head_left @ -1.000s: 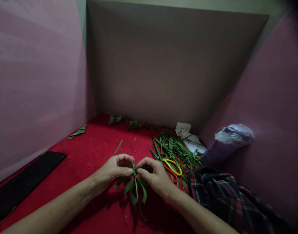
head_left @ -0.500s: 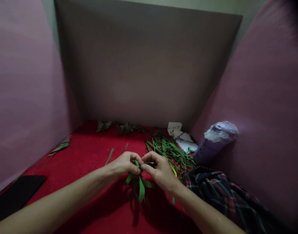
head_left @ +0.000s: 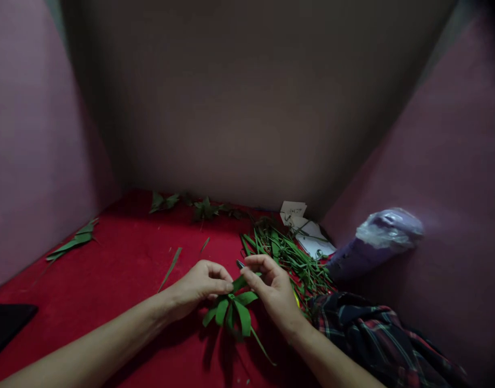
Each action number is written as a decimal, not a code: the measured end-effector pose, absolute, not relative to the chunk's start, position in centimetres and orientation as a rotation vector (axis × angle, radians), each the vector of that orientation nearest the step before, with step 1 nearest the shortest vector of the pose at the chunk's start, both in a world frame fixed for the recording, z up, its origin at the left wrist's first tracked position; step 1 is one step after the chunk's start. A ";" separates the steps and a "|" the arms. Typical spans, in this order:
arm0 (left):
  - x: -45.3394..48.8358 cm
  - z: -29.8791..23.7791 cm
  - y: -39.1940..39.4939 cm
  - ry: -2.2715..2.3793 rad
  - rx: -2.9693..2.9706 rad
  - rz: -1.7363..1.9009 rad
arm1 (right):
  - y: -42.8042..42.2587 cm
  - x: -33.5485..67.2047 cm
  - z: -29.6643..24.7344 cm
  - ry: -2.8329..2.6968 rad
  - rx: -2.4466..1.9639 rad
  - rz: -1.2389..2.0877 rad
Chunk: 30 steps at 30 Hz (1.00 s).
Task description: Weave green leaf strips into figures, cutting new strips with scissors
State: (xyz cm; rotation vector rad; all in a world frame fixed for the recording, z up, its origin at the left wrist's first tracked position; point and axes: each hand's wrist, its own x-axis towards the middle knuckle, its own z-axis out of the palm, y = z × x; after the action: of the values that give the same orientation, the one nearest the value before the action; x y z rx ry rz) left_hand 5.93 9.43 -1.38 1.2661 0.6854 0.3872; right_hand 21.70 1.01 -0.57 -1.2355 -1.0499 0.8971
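A folded rosette of green leaf strips (head_left: 231, 311) was held low over the near middle of the red felt tabletop (head_left: 118, 269). The left hand (head_left: 197, 285) and right hand (head_left: 274, 291) each closed a fingertip grip on its centre, apparently keeping the loops gathered. A pile of loose green leaf strips (head_left: 291, 253) lay near the right hand, within reach.

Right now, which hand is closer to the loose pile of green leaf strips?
Right. The right hand lies beside the pile of strips; the left hand is farther away.
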 end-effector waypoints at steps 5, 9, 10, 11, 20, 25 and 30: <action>6.0 -2.5 9.7 0.737 1.165 0.503 | 1.1 21.4 -1.5 -0.814 -1.320 1.009; 6.0 -3.0 9.6 0.759 1.184 0.561 | 0.4 20.7 -1.9 -0.903 -1.375 1.042; 6.1 -3.1 9.5 0.763 1.180 0.564 | 0.3 20.5 -1.9 -0.935 -1.369 1.037; 6.1 -3.1 9.4 0.765 1.170 0.567 | 0.1 20.3 -1.8 -0.964 -1.370 1.036; 6.3 -2.4 8.4 0.675 1.017 0.541 | 0.1 20.1 -1.9 -0.950 -1.341 1.065; 6.2 -2.2 8.4 0.652 1.023 0.520 | 0.2 20.3 -2.6 -0.918 -1.340 1.064; 6.1 -2.9 8.4 0.690 1.047 0.505 | 0.2 20.1 -2.0 -0.888 -1.291 1.065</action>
State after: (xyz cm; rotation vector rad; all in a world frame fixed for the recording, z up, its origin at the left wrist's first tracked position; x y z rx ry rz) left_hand 6.15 8.43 -2.89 1.0469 0.6897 0.5045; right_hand 20.14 0.21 -2.05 -1.2906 -0.8878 1.0645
